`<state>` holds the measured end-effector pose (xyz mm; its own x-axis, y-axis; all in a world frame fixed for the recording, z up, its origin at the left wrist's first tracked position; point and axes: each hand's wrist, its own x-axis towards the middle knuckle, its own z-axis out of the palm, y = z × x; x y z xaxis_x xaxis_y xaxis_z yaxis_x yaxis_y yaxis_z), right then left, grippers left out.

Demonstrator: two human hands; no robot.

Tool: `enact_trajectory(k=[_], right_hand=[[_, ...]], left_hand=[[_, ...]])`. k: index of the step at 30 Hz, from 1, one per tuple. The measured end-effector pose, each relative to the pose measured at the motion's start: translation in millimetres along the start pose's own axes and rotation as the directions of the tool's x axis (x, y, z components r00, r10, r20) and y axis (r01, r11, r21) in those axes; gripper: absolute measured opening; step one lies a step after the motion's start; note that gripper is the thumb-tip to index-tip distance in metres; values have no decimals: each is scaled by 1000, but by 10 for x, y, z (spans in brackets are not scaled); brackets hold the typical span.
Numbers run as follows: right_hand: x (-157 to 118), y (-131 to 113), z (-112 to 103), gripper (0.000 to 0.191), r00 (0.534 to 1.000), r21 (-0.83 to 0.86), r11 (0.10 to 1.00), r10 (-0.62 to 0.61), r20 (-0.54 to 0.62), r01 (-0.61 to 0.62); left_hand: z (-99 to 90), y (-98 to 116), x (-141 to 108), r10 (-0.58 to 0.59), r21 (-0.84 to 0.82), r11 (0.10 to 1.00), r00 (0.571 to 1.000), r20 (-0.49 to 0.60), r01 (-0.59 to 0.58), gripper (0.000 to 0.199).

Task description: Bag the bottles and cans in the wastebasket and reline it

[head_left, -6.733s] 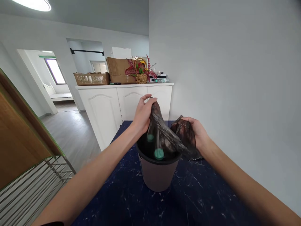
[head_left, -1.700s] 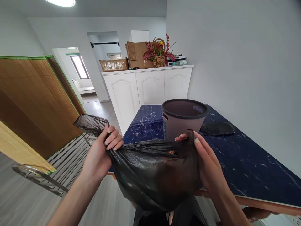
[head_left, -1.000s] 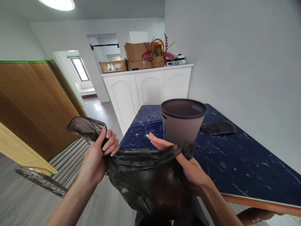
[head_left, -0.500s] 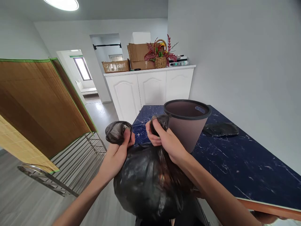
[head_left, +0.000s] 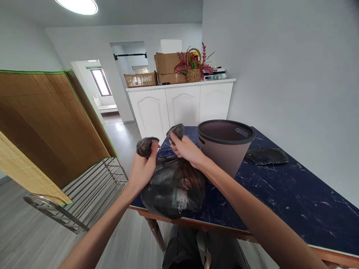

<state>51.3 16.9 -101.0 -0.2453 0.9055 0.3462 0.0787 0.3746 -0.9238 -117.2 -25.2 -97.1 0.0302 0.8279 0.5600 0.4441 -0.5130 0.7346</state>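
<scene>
A filled black plastic bag (head_left: 174, 190) is at the near left edge of the blue marble-patterned table (head_left: 275, 194). Something pale with green shows through its thin side. My left hand (head_left: 144, 164) is closed on one gathered end of the bag's top, and my right hand (head_left: 185, 147) grips the other end, slightly higher and farther forward. Just right of my right hand stands a brownish-grey bin (head_left: 224, 149) with a dark rim, its visible inside bare. A flat folded black plastic piece (head_left: 266, 156) lies right of the bin.
Behind the table, a white cabinet (head_left: 183, 104) carries cardboard boxes (head_left: 168, 67) and a wicker basket of flowers (head_left: 193, 74). On the left stands a metal rack (head_left: 92, 194) beside a brown bamboo mat (head_left: 50, 123). A grey wall rises at the right.
The bag has moved forward and up, from in front of the table's edge to over it. Both hands have gone forward and higher, still holding its top.
</scene>
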Motion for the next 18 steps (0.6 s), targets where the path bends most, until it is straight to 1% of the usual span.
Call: enact_trajectory(k=[2,4,5,8,9,11,13,15,18], right_hand=[[-30,38,34,33,999,-70,997,-37,25,39],[-72,51,63,23,995,-121,990,-70,70,78],[-90,52,71,22,992,-135,987,-79,97,92],[-115,56,52,28,978,-140,983,-88,188,116],[-117,63,32,30,971,-123,985,-88,221,117],[-122,88,-17,35,957,5,998,-65,283,66],[-134,120,-61,42,949,191,981,-43,312,-18],[-150,148,-84,50,954,330,941,-36,299,-68],[-157,174,-62,53,974,387,920,-27,223,-63]], left_hand=[[27,-22,-8,-13,41,999,1000,23,12,41],[51,-39,-12,-25,20,1000,999,44,24,49],[59,-52,-9,-27,2,1000,998,51,27,48],[58,-115,9,-16,-26,1000,999,32,17,24],[54,-138,16,-16,-27,999,1000,14,17,22],[46,-176,28,-18,-38,999,1000,-22,17,23],[43,-191,36,-13,-58,998,999,-47,10,23],[44,-187,38,1,-58,998,997,-72,-6,21],[45,-163,21,-20,13,1000,993,-118,21,22]])
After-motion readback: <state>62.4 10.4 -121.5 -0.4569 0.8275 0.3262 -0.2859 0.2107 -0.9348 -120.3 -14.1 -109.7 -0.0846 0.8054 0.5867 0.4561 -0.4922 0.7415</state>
